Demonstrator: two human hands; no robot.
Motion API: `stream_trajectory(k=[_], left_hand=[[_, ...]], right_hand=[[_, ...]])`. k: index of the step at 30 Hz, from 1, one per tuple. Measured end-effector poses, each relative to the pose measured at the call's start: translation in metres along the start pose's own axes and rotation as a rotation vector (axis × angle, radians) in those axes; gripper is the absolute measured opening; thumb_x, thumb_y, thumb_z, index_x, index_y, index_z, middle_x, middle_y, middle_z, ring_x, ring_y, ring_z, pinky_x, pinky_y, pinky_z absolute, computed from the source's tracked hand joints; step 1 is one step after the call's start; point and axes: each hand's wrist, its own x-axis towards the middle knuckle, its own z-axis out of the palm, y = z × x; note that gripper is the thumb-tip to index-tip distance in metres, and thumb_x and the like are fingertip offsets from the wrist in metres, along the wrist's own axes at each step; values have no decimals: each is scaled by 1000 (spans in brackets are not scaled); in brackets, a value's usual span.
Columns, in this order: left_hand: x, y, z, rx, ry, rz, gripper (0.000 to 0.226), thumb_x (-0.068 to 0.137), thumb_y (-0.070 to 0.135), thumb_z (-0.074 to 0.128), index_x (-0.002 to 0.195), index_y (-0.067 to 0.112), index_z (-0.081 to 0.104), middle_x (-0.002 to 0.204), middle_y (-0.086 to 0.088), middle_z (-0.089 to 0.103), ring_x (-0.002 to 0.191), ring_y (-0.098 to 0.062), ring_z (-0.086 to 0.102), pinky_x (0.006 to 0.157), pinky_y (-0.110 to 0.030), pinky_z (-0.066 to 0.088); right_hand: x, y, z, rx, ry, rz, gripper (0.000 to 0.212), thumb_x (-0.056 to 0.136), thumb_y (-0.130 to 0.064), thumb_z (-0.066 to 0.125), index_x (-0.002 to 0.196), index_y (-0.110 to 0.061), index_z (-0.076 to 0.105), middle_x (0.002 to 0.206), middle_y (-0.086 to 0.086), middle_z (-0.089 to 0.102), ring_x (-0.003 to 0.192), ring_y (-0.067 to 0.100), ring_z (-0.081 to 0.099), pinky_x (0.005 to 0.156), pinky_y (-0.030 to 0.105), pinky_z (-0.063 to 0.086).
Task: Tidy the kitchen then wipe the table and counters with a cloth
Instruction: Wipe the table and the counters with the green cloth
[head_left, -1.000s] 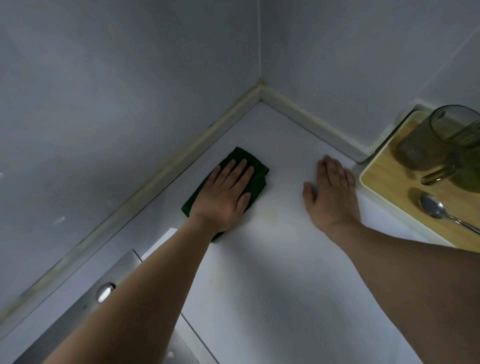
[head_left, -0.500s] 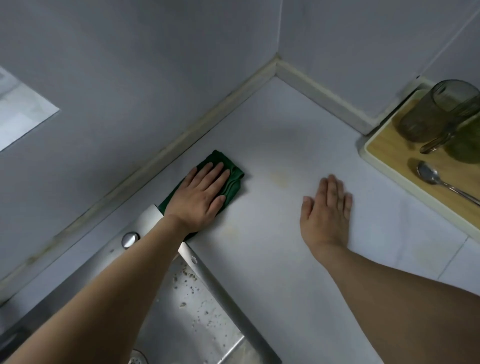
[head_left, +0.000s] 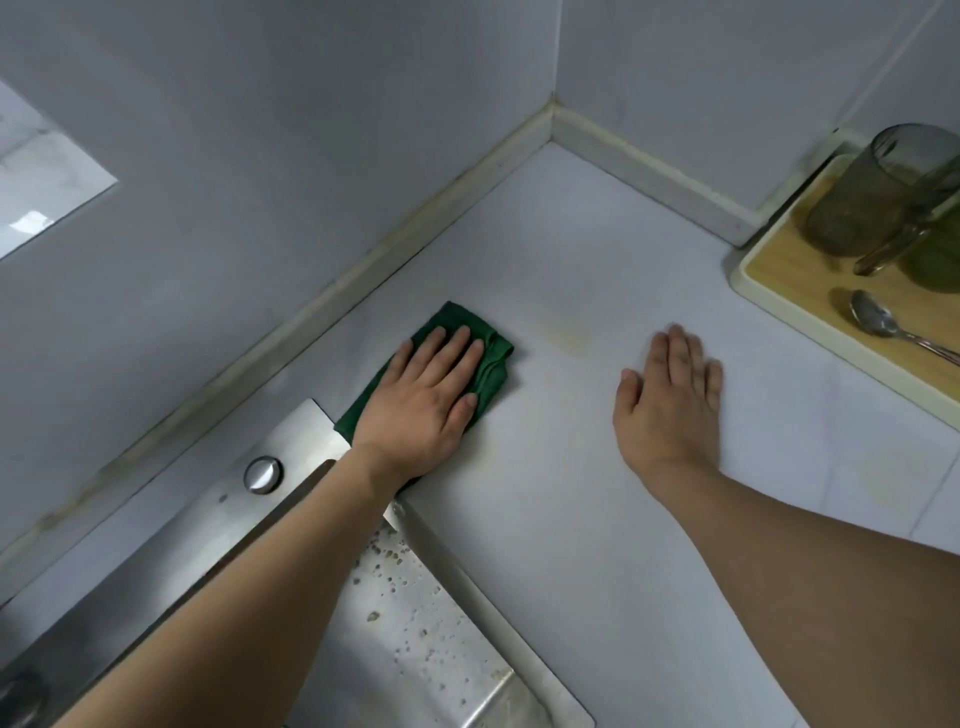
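The left hand (head_left: 423, 402), fingers flat, presses the green cloth (head_left: 488, 364) at frame centre, now beside the sink (head_left: 291, 441) corner. The right hand (head_left: 667, 397) stays flat on the worktop (head_left: 571, 519).

The pale white stone tabletop (head_left: 597, 519) runs into a wall corner. Directly on it lie a folded dark green cloth (head_left: 491, 364) beside the stainless steel sink rim (head_left: 291, 447), a faint yellowish stain (head_left: 569, 335) near the cloth, and a cream-rimmed wooden tray (head_left: 779, 270) at the right edge.
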Motion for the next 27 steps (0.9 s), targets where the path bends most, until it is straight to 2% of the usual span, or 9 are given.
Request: stream_trajectory(k=[9, 11, 14, 16, 19, 23, 27], left_hand=[[13, 10, 1, 23, 13, -37, 62, 96, 50, 3, 155, 31, 2, 162, 9, 0, 149, -14, -5, 120, -37, -6], [31, 18, -1, 20, 16, -55, 63, 95, 50, 1, 154, 31, 0, 162, 9, -2, 149, -14, -7, 120, -37, -8], [63, 25, -5, 17, 14, -40, 65, 92, 51, -3, 154, 31, -3, 162, 9, -3, 149, -14, -7, 120, -37, -9], [83, 29, -7, 34, 21, -19, 67, 91, 51, -4, 154, 29, -1, 162, 8, -2, 149, -14, -6, 120, -37, -9], [109, 33, -10, 34, 36, 6, 64, 94, 47, 3, 155, 27, 3, 163, 6, 2, 149, -15, -2, 120, -37, -6], [165, 41, -10, 52, 50, 70, 63, 96, 44, 7, 155, 24, 8, 163, 1, 7, 149, -20, 4, 121, -41, 1], [220, 59, -11, 38, 69, 39, 56, 102, 39, 16, 155, 23, 5, 163, 0, 4, 149, -21, 3, 121, -43, 1]], right_hand=[[-1, 0, -2, 37, 11, -5, 59, 100, -34, 28, 151, -5, 18, 160, 9, 13, 148, 22, 7, 121, 39, 0], [0, 2, -8, 60, 11, -15, 57, 99, -33, 33, 150, -7, 25, 159, 8, 20, 147, 22, 15, 120, 37, 6], [13, 12, -22, 96, 75, -31, 49, 98, -30, 40, 142, -8, 41, 148, 10, 40, 134, 25, 36, 111, 37, 24], [25, 25, -26, 66, 121, -12, 48, 97, -30, 41, 139, -7, 43, 142, 12, 44, 129, 28, 40, 109, 40, 28], [31, 37, -23, 29, 102, 69, 55, 99, -35, 32, 145, -5, 33, 150, 16, 32, 139, 32, 27, 118, 44, 18], [37, 38, -15, 31, 38, 59, 58, 100, -37, 22, 152, -12, 18, 160, 9, 13, 146, 29, 6, 120, 41, 0], [40, 43, -13, 39, 48, 63, 66, 94, -43, 5, 154, -16, 15, 161, 5, 8, 148, 24, 1, 121, 38, -4]])
